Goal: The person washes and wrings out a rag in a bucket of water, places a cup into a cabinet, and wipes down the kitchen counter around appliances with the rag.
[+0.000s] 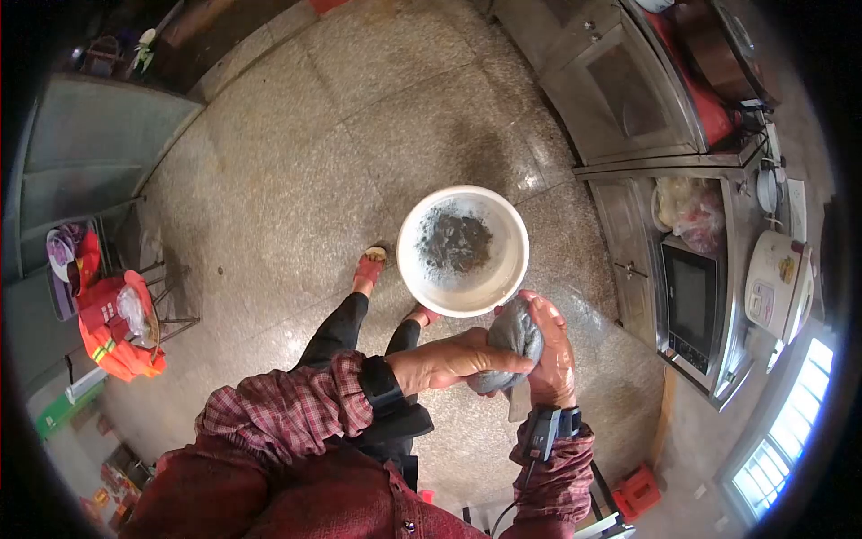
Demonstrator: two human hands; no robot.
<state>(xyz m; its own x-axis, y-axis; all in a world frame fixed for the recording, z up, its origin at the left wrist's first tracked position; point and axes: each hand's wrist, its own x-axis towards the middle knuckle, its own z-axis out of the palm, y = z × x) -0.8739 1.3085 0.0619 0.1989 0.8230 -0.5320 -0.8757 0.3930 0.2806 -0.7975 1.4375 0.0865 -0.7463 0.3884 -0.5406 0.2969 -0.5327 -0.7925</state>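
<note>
Between my two hands is a grey, wet-looking bundle (515,334) that resembles a folded cloth. My left hand (458,357) grips it from the left, with the thumb pressed across its lower part. On the other side, my right hand (552,346) wraps round it, fingers pointing up along its edge. A flat tan piece (519,401) shows just below the bundle; I cannot tell what it is. Right above my hands stands a white basin (409,269) with dark, flaky bits (455,242) scattered over its bottom. The bundle is close to the basin's lower right rim.
Along the right run metal cabinets (620,85), a microwave (690,305) and a rice cooker (778,287). A chair with an orange-red garment (108,328) stands at left. A red case (636,492) lies at lower right on the speckled floor (269,180).
</note>
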